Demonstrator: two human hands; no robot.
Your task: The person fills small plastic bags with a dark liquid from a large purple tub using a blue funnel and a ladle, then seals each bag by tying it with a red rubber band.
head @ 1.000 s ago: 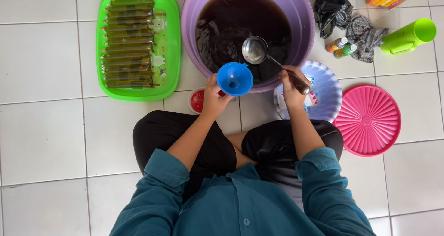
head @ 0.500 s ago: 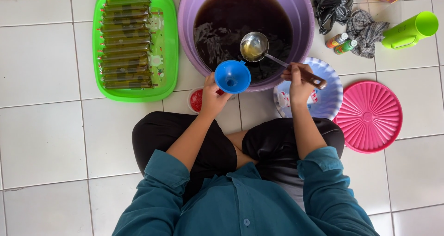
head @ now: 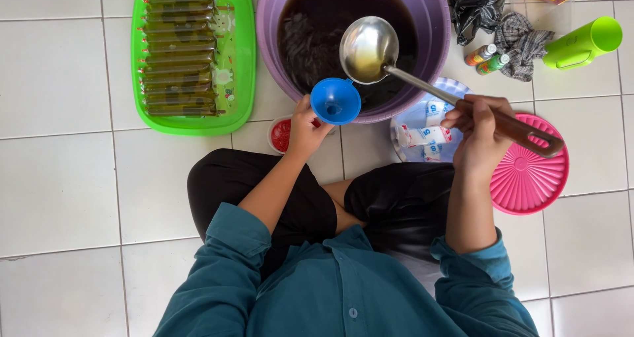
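Note:
My left hand point(head: 305, 127) holds a blue funnel point(head: 335, 101) by its stem, just in front of a big purple basin point(head: 436, 26) of dark liquid. My right hand point(head: 479, 127) grips the brown handle of a metal ladle point(head: 370, 47). The ladle's bowl hangs over the basin, just above and right of the funnel, with pale liquid in it. I sit cross-legged on a white tiled floor in a teal shirt.
A green tray point(head: 241, 59) with several long filled plastic sticks lies at the left. A pink round lid point(head: 528, 178), a patterned plate point(head: 413, 115) with small packets, a green cup point(head: 584, 43), two small bottles point(head: 487, 58), a black bag point(head: 477, 6) and a small red-filled dish point(head: 280, 135) surround the basin.
The ladle has risen out of the dark liquid and swung closer to the funnel. My right hand has moved up and right with the handle. The funnel has stayed nearly still.

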